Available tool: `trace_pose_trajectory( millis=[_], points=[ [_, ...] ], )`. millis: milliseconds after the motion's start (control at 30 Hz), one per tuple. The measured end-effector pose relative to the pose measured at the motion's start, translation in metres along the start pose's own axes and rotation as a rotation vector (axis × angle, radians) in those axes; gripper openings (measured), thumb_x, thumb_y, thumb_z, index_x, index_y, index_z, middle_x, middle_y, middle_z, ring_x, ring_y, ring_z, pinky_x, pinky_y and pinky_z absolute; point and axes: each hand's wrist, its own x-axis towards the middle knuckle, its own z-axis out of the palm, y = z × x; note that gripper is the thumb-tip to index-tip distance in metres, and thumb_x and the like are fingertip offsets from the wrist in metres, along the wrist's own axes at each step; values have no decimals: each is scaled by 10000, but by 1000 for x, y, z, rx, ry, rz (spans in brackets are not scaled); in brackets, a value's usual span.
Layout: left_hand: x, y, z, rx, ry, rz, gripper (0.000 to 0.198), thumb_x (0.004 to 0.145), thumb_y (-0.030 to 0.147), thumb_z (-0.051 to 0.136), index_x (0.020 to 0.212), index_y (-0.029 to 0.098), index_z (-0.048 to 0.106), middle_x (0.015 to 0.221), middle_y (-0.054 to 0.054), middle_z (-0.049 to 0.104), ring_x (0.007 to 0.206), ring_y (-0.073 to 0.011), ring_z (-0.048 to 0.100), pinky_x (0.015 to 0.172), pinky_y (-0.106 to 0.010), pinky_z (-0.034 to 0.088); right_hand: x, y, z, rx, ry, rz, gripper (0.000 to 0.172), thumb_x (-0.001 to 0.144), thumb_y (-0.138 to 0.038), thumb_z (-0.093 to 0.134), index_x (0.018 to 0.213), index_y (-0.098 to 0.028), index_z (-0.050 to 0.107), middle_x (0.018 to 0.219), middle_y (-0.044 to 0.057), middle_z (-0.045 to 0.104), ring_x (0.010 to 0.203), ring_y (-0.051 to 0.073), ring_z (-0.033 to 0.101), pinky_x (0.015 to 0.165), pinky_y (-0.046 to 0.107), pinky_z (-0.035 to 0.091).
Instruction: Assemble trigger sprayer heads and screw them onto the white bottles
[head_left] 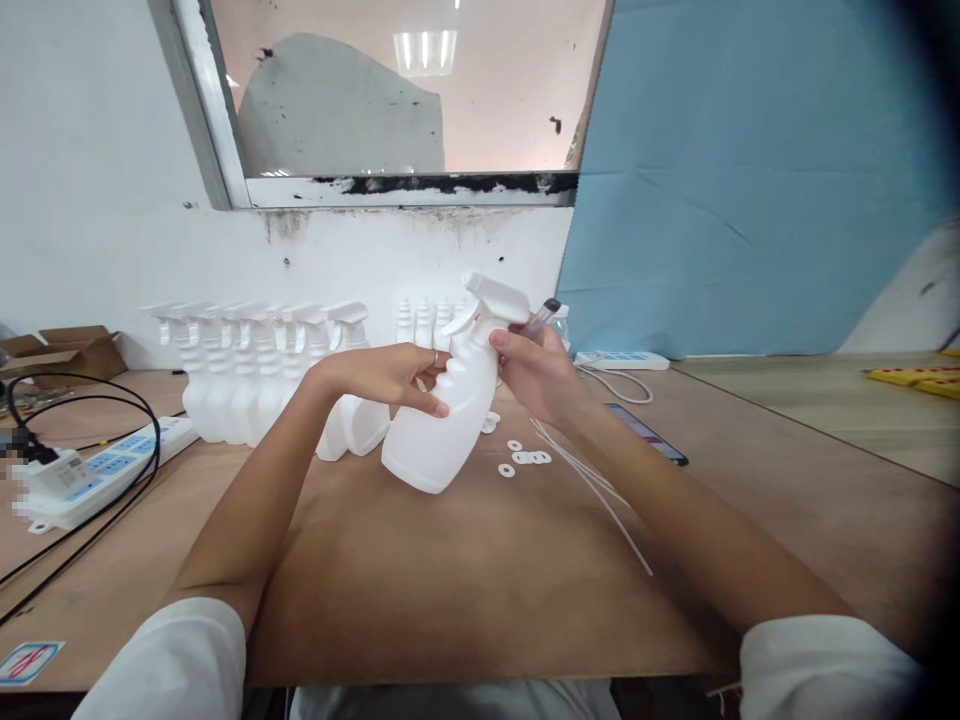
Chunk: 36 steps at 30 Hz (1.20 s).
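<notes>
A white spray bottle (446, 425) tilts above the table, its trigger head (495, 297) leaning to the upper right. My left hand (397, 378) is closed around the bottle's ribbed body. At the neck, just under the trigger head, the fingers of my right hand (541, 372) grip the same bottle. A dark-tipped pen-like object (541, 316) sticks up from behind my right hand; how it is held is hidden. Below, several white ring washers (507, 470) and thin white tubes (596, 480) lie on the table.
A row of white spray bottles (247, 390) stands at the left, with more ribbed bottles (424, 320) behind. A power strip (112, 470) with black cables lies far left, near a cardboard box (71, 350). A phone (646, 433) and another power strip (622, 360) sit at right.
</notes>
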Motion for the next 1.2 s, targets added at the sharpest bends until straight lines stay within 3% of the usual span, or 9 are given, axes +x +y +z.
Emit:
trace_pose_trajectory(
  millis=[100, 233, 433, 700, 867, 1000, 1100, 1200],
  points=[
    [2, -3, 1, 36, 20, -34, 465, 838, 515, 609, 1149, 172, 564, 1105, -73, 666, 1000, -228, 629, 837, -303, 461, 4, -1, -3, -20, 49, 19, 432, 640, -426, 847, 963, -235, 634, 896, 18, 644, 790, 176, 588, 633, 299, 474],
    [7, -11, 2, 48, 50, -20, 461, 835, 512, 609, 1141, 172, 562, 1151, -79, 648, 1004, -222, 611, 821, -290, 450, 7, 2, -8, -15, 95, 47, 330, 633, -365, 848, 838, -205, 644, 818, 6, 595, 724, 137, 529, 614, 279, 443],
    [9, -15, 3, 25, 50, -11, 433, 841, 468, 612, 1165, 185, 568, 1218, -75, 634, 1046, -220, 605, 862, -290, 443, 7, 3, -8, -12, 48, 85, 357, 586, -336, 870, 799, -207, 615, 812, -11, 576, 697, 118, 500, 596, 258, 411],
    [13, -22, 2, 4, 80, 37, 407, 865, 488, 602, 1125, 178, 555, 1179, -81, 631, 1061, -226, 592, 867, -303, 445, 9, 2, -14, -53, 38, -39, 290, 658, -433, 826, 689, -216, 636, 747, -4, 576, 654, 122, 481, 629, 299, 405],
    [14, -28, 2, -259, 103, 117, 381, 859, 438, 639, 1131, 179, 575, 1135, -84, 643, 1016, -211, 616, 833, -307, 476, 9, -10, -18, -79, -25, -96, 308, 642, -491, 819, 749, -254, 656, 989, 36, 669, 914, 230, 589, 680, 344, 470],
    [13, -33, 2, -529, 144, 172, 345, 845, 429, 659, 1074, 171, 640, 1053, -78, 673, 929, -193, 644, 765, -281, 500, 9, -19, -22, -95, -97, -162, 345, 712, -533, 757, 940, -290, 667, 1118, 34, 658, 1101, 266, 572, 718, 355, 503],
    [12, -38, 3, -695, 178, 143, 365, 820, 464, 655, 1014, 156, 678, 946, -71, 695, 785, -181, 655, 642, -264, 497, 8, -28, -27, -90, -97, -196, 346, 777, -559, 691, 1028, -325, 641, 1104, 19, 667, 978, 226, 598, 692, 348, 495],
    [13, -43, 3, -746, 217, 76, 394, 782, 480, 655, 980, 140, 693, 864, -70, 698, 691, -179, 640, 564, -260, 474, 9, -41, -34, -10, 5, -251, 300, 773, -554, 698, 979, -344, 639, 1089, 1, 670, 741, 162, 531, 644, 334, 459]
  ],
)
